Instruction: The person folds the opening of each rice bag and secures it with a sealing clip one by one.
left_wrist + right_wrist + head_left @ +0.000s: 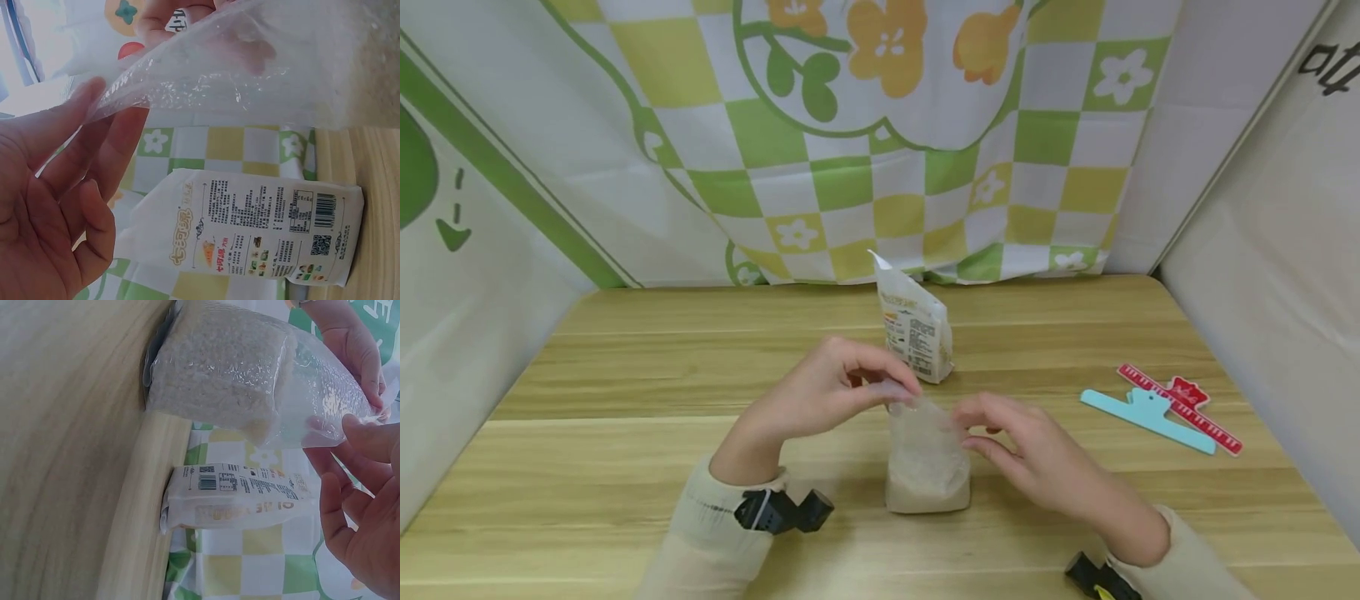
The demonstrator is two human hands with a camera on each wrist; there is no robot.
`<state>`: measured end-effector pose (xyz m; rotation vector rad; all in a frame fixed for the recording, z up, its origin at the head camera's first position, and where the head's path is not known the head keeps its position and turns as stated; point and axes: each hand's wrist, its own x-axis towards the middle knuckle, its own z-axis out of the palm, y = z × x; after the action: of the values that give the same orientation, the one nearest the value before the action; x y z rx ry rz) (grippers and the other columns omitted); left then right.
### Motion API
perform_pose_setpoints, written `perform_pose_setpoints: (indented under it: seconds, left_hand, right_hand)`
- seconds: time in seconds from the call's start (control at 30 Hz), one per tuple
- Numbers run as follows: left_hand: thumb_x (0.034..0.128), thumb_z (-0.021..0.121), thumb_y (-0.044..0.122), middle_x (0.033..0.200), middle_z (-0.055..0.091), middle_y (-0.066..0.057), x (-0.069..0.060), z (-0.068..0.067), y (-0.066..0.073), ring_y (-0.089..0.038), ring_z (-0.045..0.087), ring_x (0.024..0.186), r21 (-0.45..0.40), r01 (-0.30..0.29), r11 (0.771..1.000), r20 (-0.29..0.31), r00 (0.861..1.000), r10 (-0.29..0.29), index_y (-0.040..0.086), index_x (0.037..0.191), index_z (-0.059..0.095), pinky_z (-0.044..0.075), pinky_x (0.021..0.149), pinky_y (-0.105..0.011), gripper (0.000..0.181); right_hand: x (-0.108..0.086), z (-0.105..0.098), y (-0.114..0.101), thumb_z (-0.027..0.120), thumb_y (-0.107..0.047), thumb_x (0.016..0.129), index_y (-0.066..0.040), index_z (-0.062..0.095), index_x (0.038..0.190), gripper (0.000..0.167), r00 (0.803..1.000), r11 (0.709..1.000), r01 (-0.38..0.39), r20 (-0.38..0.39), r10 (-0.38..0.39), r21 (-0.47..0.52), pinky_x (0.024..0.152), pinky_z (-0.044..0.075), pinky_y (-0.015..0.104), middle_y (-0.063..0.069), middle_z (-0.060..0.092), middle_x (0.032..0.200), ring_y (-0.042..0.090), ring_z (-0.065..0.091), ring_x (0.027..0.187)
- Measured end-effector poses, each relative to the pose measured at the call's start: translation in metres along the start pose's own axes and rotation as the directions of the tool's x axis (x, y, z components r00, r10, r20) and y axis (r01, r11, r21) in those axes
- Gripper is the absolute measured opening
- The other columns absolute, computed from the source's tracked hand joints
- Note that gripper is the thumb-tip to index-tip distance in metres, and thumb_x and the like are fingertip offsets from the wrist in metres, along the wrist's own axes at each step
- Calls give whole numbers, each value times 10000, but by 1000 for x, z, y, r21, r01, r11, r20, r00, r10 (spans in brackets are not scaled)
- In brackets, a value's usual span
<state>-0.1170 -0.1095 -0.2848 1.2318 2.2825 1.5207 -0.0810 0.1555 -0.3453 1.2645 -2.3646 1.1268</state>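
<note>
A clear plastic bag (928,467) with pale grains in its lower part stands upright on the table. My left hand (827,390) pinches its top corner between thumb and fingers; the left wrist view shows this hand (56,194) at the tip of the clear film (250,69). On the bag's right side, my right hand (1037,454) has thumb and fingers at the upper edge. In the right wrist view that hand (369,506) pinches the film above the grains (219,375).
Behind the bag stands a white printed packet (917,329). To the right on the wooden table (662,350) lie a light blue clip (1150,417) and a red clip (1225,435), crossing each other. A checked cloth (842,179) hangs at the back.
</note>
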Motion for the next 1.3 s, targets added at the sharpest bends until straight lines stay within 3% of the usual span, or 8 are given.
perform_pose_setpoints:
  seconds: [0.23, 0.37, 0.47, 0.57, 0.7, 0.87, 1.07, 1.3]
  left_hand:
    - [931, 624, -42, 891, 731, -148, 1, -2, -8, -40, 580, 672, -113, -2, 994, 44, 999, 7, -32, 995, 731, 483, 570, -231, 125]
    - [939, 623, -27, 917, 730, -156, 1, -3, -9, -53, 617, 709, -128, 9, 992, 57, 998, -1, -41, 1028, 719, 526, 610, -249, 132]
    - [940, 634, -2, 951, 734, -163, 1, -4, -9, -62, 655, 739, -120, 49, 992, 51, 998, -44, -43, 1060, 709, 560, 647, -268, 147]
    - [928, 670, 36, 908, 728, -127, 2, -4, -7, -66, 639, 706, -87, 112, 990, 33, 993, -109, -12, 1030, 723, 539, 628, -253, 125]
    - [895, 736, 123, 801, 697, -31, 2, 0, -1, -75, 548, 620, -7, 184, 983, -13, 983, -184, 71, 894, 745, 458, 568, -230, 53]
    - [868, 779, 268, 763, 680, 26, -1, 6, 8, -99, 577, 622, 106, 245, 964, -120, 965, -232, 145, 800, 728, 492, 568, -242, 149]
    - [886, 740, 245, 797, 712, 47, -3, 11, 17, -66, 674, 695, 173, 293, 940, -206, 944, -256, 166, 822, 740, 570, 653, -243, 102]
    - [873, 717, 159, 732, 665, 44, -2, 10, 20, -76, 521, 579, 219, 302, 928, -200, 945, -260, 137, 818, 717, 446, 526, -223, 60]
  right_hand:
    - [2, -1, -1, 728, 76, 818, -130, 581, 1387, 623, 999, 998, 41, 11, -41, -36, 816, 564, 247, 44, 695, 1252, 105, 658, 988]
    - [1, 0, 1, 729, 51, 824, -159, 557, 1422, 657, 997, 995, 78, 12, -77, -56, 768, 499, 155, 8, 722, 1175, 37, 589, 879]
    - [1, 1, 2, 722, 36, 837, -159, 547, 1430, 649, 995, 993, 96, 8, -95, -70, 763, 476, 127, 1, 732, 1130, 35, 576, 850]
    - [1, 2, 2, 671, -76, 928, -167, 540, 1438, 534, 994, 987, 105, 3, -105, -121, 735, 459, 118, -5, 738, 1059, 38, 555, 808]
    - [1, 4, 0, 494, -278, 1033, -197, 530, 1447, 424, 996, 976, 91, -8, -94, -198, 682, 418, 95, -42, 712, 937, 30, 499, 761]
    - [2, 5, -4, 422, -310, 1046, -210, 524, 1452, 430, 994, 963, 94, -31, -105, -251, 642, 396, 78, -65, 674, 876, 41, 483, 765]
    - [3, 5, -6, 501, -241, 1034, -212, 530, 1448, 416, 992, 961, 100, -54, -118, -259, 627, 393, 77, -68, 638, 866, 57, 481, 779]
    - [2, 4, -2, 687, -105, 924, -236, 543, 1436, 548, 995, 969, 70, -50, -84, -238, 729, 483, 140, -28, 672, 1008, 121, 556, 966]
